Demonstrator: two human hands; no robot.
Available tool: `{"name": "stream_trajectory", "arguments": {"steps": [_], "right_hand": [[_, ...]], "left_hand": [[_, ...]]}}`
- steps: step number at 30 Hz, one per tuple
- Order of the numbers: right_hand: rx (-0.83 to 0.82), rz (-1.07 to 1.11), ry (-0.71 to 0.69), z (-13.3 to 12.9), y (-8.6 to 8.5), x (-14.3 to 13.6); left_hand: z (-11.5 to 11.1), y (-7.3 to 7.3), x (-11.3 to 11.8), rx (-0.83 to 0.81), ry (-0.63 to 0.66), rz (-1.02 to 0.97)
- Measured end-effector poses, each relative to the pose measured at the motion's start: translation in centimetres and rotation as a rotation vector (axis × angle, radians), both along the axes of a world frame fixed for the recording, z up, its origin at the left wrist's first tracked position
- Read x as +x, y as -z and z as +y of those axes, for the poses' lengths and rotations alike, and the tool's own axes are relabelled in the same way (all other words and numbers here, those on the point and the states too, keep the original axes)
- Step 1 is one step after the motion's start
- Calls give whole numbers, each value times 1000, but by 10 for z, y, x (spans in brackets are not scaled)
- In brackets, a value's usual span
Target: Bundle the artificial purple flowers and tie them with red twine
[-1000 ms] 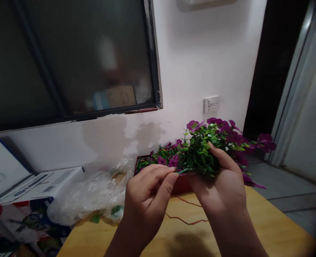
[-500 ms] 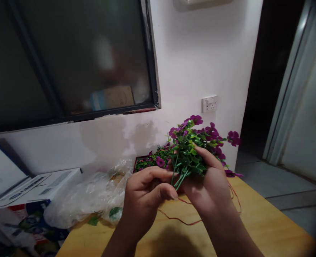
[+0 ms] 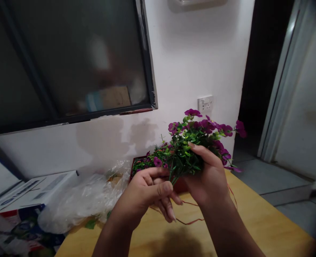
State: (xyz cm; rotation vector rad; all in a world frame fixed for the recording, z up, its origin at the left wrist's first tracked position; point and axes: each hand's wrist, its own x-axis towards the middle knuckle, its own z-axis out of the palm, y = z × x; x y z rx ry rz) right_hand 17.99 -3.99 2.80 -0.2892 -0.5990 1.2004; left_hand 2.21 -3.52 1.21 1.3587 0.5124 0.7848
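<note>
A bunch of artificial flowers, with purple blooms and green leaves, is held up between my two hands above the table. My right hand is wrapped around the leafy part, its thumb lying over the leaves. At the lower end, my left hand pinches the thin green stems between thumb and forefinger, its other fingers loosely extended below. Behind my hands stands a dark red planter filled with similar greenery and purple flowers; the bunch and my hands hide part of it.
A crumpled clear plastic bag lies on the wooden table at the left, near a loose green leaf. White printed boxes stand further left. A thin reddish cord loops across the tabletop. Behind is a wall with a socket.
My left thumb and fingers have shifted closer around the stems, and its lower fingers now extend downward. The bunch has turned slightly, its blooms spreading more to the right. The view has shifted a little.
</note>
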Motion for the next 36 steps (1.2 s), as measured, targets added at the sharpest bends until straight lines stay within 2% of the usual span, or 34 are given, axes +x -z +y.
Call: {"name": "stream_trajectory", "arguments": {"steps": [5, 8, 11, 15, 17, 18, 21, 23, 26, 30, 33, 36], "right_hand": [[-32, -123, 22, 4, 4, 1], [-1, -228, 56, 5, 8, 0], [58, -390, 191, 4, 13, 2], [130, -613, 459, 2, 23, 9], [134, -633, 499, 0, 25, 10], [114, -584, 453, -1, 24, 10], [32, -399, 186, -4, 17, 8], [9, -352, 71, -6, 10, 8], [26, -354, 59, -7, 2, 10], [17, -321, -11, -12, -2, 14], [-10, -370, -164, -18, -2, 18], [10, -421, -307, -22, 0, 22]], "left_hand": [[-1, 0, 1, -38, 93, 130], [-2, 2, 6, -19, 86, 171], [-2, 4, 11, 2, 31, 216], [0, 8, 16, 27, -6, 218], [3, 11, 17, 40, -12, 192], [4, 12, 18, 43, -10, 170], [7, 16, 17, 36, 29, 100], [8, 18, 16, 25, 57, 76], [9, 18, 14, -25, 102, 39], [9, 17, 9, -131, 262, -40], [10, 17, 8, -191, 404, -57], [10, 18, 12, -241, 530, 17]]}}
